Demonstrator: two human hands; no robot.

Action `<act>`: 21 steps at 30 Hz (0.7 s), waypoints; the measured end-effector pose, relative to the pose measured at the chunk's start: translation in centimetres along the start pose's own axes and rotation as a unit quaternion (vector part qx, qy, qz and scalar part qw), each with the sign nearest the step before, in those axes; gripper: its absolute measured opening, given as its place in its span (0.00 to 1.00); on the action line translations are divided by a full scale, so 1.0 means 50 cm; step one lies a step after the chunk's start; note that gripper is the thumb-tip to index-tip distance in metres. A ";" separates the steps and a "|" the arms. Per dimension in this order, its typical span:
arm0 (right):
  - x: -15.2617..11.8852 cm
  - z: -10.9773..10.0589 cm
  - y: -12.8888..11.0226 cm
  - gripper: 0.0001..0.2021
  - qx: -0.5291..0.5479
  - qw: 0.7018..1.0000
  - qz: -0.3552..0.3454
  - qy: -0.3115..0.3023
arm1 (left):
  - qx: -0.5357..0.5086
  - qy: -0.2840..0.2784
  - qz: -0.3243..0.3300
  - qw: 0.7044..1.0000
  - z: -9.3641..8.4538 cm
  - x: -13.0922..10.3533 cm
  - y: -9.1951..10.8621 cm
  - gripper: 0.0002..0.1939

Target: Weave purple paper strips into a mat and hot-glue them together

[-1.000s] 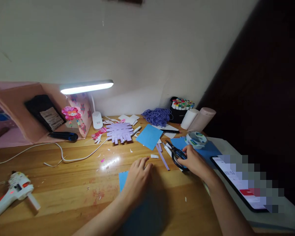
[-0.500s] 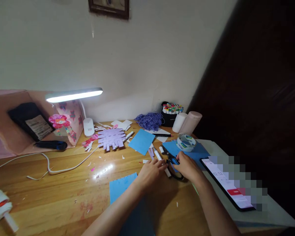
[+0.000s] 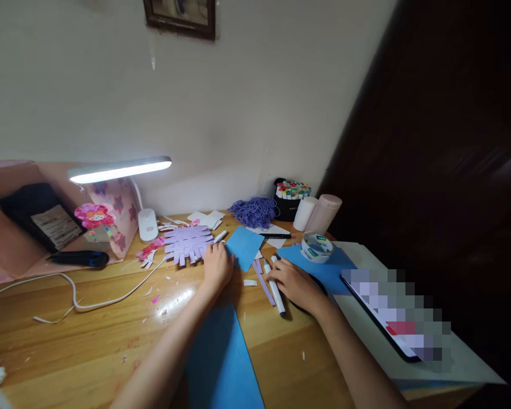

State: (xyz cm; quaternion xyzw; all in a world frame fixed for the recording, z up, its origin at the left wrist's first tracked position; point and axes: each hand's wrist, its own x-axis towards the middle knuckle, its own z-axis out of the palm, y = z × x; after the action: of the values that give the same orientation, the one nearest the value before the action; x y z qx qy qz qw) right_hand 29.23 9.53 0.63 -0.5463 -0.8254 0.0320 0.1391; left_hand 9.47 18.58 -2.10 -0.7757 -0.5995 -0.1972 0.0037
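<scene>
My left hand (image 3: pixel 218 266) is beside the woven purple paper mat (image 3: pixel 188 243), at the near end of a white marker (image 3: pixel 220 237); its fingers are curled and partly hidden. My right hand (image 3: pixel 293 284) rests over the black scissors (image 3: pixel 315 282), mostly covering them, with its fingertips at a white marker (image 3: pixel 274 288). Whether either hand grips anything is unclear. A blue square (image 3: pixel 244 247) lies between the hands, and a long blue sheet (image 3: pixel 223 363) lies under my left forearm. Purple strips (image 3: pixel 264 284) lie left of the right marker.
Tape roll (image 3: pixel 317 248) sits on blue paper at the right, near a phone (image 3: pixel 383 315). Behind are purple yarn (image 3: pixel 253 212), a marker case (image 3: pixel 290 210) and two cylinders. A lamp (image 3: pixel 147 225), its cable and a pink box (image 3: pixel 21 216) stand left.
My left hand has moved left, from beside the scissors to the woven mat. My right hand has shifted left over the scissors, reaching the white marker. The view has shifted slightly.
</scene>
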 end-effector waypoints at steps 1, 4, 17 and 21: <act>0.001 -0.002 -0.001 0.11 -0.006 1.000 -0.007 0.000 | 0.001 -0.001 -0.001 1.000 0.003 0.004 -0.004 0.19; 0.004 -0.004 -0.005 0.10 -0.010 1.000 -0.025 0.001 | 0.003 -0.003 -0.005 1.000 0.010 0.010 -0.007 0.20; -0.015 -0.017 0.010 0.07 0.043 0.982 0.050 0.175 | -0.052 -0.024 -0.070 0.996 -0.005 0.014 0.000 0.20; -0.015 -0.016 -0.004 0.08 0.088 0.975 0.090 0.183 | -0.102 -0.034 -0.074 0.992 -0.009 0.027 0.002 0.14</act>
State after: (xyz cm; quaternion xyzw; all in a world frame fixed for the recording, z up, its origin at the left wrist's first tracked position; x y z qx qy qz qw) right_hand 29.56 8.67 1.29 -0.6007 -0.7271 0.0159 0.3321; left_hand 9.71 19.68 -1.24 -0.7321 -0.6316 -0.2301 -0.1102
